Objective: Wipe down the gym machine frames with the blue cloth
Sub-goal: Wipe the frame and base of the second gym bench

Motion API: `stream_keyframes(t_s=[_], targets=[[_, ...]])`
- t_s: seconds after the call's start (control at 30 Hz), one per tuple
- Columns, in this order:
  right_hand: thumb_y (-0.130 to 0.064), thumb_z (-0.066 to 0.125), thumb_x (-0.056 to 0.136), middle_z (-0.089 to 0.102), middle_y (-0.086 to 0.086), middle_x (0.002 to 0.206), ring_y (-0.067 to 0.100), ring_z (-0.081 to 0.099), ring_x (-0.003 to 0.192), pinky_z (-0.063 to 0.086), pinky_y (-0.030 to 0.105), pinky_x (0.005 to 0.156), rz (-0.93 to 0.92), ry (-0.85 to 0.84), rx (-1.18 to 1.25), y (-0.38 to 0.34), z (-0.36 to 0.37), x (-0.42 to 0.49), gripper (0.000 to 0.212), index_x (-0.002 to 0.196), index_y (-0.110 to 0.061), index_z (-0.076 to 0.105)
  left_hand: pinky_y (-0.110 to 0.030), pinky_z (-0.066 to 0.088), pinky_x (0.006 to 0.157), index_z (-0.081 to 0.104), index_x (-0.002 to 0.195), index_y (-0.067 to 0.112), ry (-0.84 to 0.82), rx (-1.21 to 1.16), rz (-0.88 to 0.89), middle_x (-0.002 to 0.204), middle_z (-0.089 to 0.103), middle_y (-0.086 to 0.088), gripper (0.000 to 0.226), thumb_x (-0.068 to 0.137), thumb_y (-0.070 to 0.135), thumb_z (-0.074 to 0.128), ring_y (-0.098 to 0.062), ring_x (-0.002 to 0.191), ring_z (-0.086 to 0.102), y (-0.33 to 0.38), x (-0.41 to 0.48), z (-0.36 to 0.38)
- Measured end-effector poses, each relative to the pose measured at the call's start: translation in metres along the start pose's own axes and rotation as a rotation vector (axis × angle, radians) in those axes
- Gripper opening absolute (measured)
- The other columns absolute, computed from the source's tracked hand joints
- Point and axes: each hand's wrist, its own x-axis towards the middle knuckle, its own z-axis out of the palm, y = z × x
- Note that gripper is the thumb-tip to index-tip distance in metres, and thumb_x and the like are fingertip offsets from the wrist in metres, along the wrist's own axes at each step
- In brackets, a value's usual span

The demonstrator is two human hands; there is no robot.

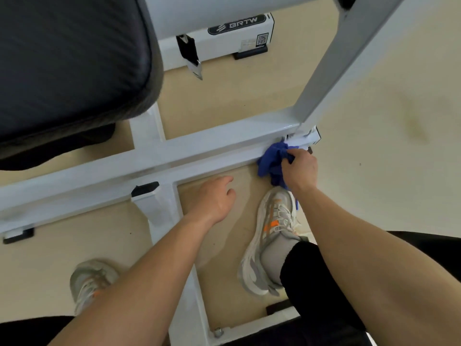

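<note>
Wiping step: right hand (299, 168) pinches blue cloth (272, 161) on white base bar (174, 153) at 3 o'clock (left hand (214, 198) loose, empty); next likely sweep toward 9.

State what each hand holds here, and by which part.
Right hand grips the crumpled blue cloth by its bunched middle; left hand holds nothing.

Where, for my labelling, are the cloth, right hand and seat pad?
cloth (270, 163), head view, bunched middle.
right hand (300, 171), head view, back of the hand.
seat pad (69, 58), head view, black top face.
</note>
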Motion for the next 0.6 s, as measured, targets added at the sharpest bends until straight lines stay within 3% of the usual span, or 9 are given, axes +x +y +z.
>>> stream_keyframes(t_s=[0.17,0.33,0.43,0.5,0.6], targets=[[-0.006,0.058,0.086,0.062,0.005,0.114,0.024,0.059,0.098,0.042,0.028,0.079,-0.156,-0.015,0.048,-0.037,-0.025,-0.074,0.025,0.107,-0.010,0.072,-0.030,0.034,0.110,0.046,0.145,0.021,0.085,-0.157,-0.063,0.149,0.048,0.001,0.047,0.100,0.033,0.046,-0.019,0.135,0.045,-0.009,-0.049,-0.022],[-0.014,0.058,0.088,0.059,-0.002,0.107,0.018,0.056,0.088,0.038,0.025,0.072,-0.287,-0.243,0.071,-0.090,-0.051,-0.159,0.022,0.104,-0.018,0.072,-0.035,0.043,0.104,0.043,0.145,0.024,0.218,-0.414,-0.085,0.143,0.053,0.001,0.048,0.099,0.034,0.053,-0.019,0.126,0.053,0.000,-0.120,-0.040],[-0.015,0.059,0.086,0.063,0.000,0.100,0.018,0.057,0.084,0.043,0.028,0.073,-0.367,-0.342,0.106,-0.114,-0.058,-0.203,0.018,0.096,-0.019,0.073,-0.023,0.043,0.090,0.030,0.152,0.031,0.254,-0.469,-0.083,0.145,0.048,0.006,0.060,0.097,0.023,0.053,-0.017,0.126,0.052,-0.009,-0.163,-0.041],[-0.016,0.061,0.086,0.066,0.002,0.088,0.022,0.061,0.077,0.052,0.036,0.069,-0.387,-0.388,0.137,-0.126,-0.059,-0.227,0.011,0.087,-0.016,0.073,-0.026,0.042,0.094,0.027,0.153,0.033,0.256,-0.498,-0.100,0.142,0.051,0.006,0.065,0.096,0.021,0.055,-0.018,0.125,0.053,-0.023,-0.188,-0.041],[-0.012,0.065,0.081,0.067,0.001,0.078,0.024,0.064,0.072,0.057,0.042,0.065,-0.397,-0.485,0.141,-0.139,-0.048,-0.245,0.008,0.084,-0.011,0.072,-0.029,0.046,0.088,0.048,0.139,0.026,0.209,-0.507,-0.166,0.123,0.064,0.001,0.046,0.094,0.022,0.058,-0.021,0.113,0.061,-0.051,-0.209,-0.033]])
